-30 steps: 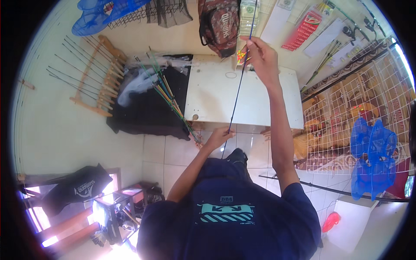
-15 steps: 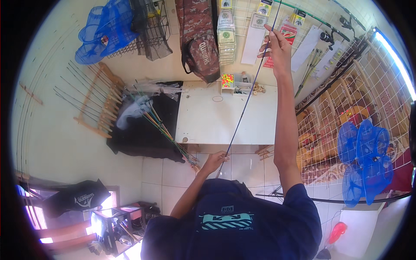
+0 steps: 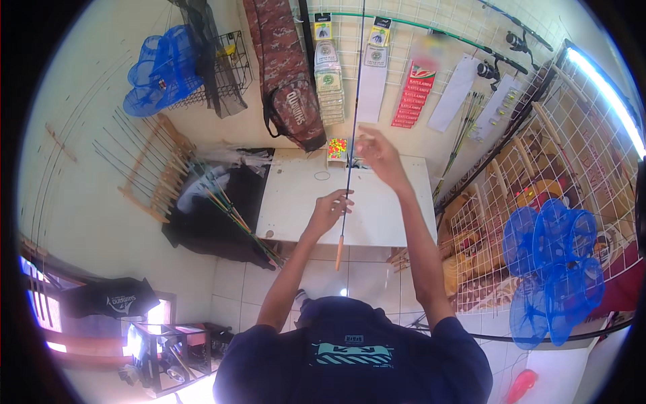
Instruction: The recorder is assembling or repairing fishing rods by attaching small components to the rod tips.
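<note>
L hand (image 3: 328,212): fingers narrow, thumb + fingertips closed lightly round 1 thin dark rod (image 3: 348,168), on its lower part just above the tan handle (image 3: 340,253). R hand (image 3: 379,158): fingers spread, no grip seen; rod's shaft runs just L of these fingertips. Can't tell if 1 of them brushes it.

Key relation: rod's long axis runs nearly straight away from the wearer, far end leaning slightly R; thin end goes out past the top edge, so tip not visible. From L fingers, handle lies back twd the body, shaft goes fwd, passing close by the R fingers. L hand = nearer to handle & the only clear hold; R hand = farther fwd, on the shaft's R side.

Rel. to L fingers: white table (image 3: 373,217) below; handle shows past its near edge, w/ tiled floor (image 3: 372,273) behind. Bundle of rods (image 3: 225,202) well to the L. Rel. to R fingers: small box of bright beads (image 3: 337,148) just L, across the shaft; camo bag (image 3: 293,101) farther L & fwd; blue mesh nets (image 3: 555,269) well R & back.
</note>
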Demonstrator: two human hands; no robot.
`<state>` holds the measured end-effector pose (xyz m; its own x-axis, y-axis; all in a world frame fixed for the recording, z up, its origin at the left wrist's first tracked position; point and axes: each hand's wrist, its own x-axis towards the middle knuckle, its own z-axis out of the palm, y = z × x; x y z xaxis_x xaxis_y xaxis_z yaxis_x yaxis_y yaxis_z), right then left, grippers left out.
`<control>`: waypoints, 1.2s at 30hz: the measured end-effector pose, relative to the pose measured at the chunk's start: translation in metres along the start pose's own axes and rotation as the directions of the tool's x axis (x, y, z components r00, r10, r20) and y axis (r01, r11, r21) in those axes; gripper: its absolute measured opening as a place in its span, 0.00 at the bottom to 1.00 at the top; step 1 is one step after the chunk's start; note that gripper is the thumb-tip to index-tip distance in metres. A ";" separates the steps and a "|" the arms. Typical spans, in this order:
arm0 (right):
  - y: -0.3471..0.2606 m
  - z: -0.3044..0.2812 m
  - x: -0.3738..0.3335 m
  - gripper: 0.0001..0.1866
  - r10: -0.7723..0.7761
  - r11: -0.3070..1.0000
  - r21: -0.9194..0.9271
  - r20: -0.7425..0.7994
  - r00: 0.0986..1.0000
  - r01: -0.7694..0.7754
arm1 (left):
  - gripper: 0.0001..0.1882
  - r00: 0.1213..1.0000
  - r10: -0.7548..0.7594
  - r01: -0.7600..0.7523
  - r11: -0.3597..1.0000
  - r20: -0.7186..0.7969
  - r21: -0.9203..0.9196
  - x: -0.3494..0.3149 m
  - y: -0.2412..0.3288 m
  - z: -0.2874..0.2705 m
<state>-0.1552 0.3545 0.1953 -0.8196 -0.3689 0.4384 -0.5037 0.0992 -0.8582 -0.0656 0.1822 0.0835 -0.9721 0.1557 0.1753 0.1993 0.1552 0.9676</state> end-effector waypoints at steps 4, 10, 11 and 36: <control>0.023 0.010 -0.019 0.21 0.070 0.995 -0.076 -0.016 0.997 -0.071 | 0.17 0.999 0.011 -0.011 1.000 -0.052 -0.005 0.041 0.011 0.006; 0.060 0.020 -0.002 0.16 0.045 0.990 -0.121 -0.201 0.979 -0.070 | 0.15 0.991 0.041 -0.038 0.999 -0.125 0.025 0.090 0.014 0.010; 0.065 0.019 0.003 0.16 0.052 0.991 -0.107 -0.226 0.973 -0.078 | 0.14 0.990 0.049 -0.047 0.999 -0.132 0.017 0.097 0.013 0.011; 0.163 0.046 0.089 0.16 0.043 0.928 -0.332 -0.348 0.936 -0.166 | 0.12 0.994 0.073 -0.062 0.989 -0.079 0.133 0.218 -0.097 -0.035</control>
<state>-0.2974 0.2954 0.0820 -0.8843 -0.0193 0.4665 -0.4220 0.4607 -0.7808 -0.3016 0.1668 0.0347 -0.9618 0.0891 0.2589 0.2735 0.2732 0.9222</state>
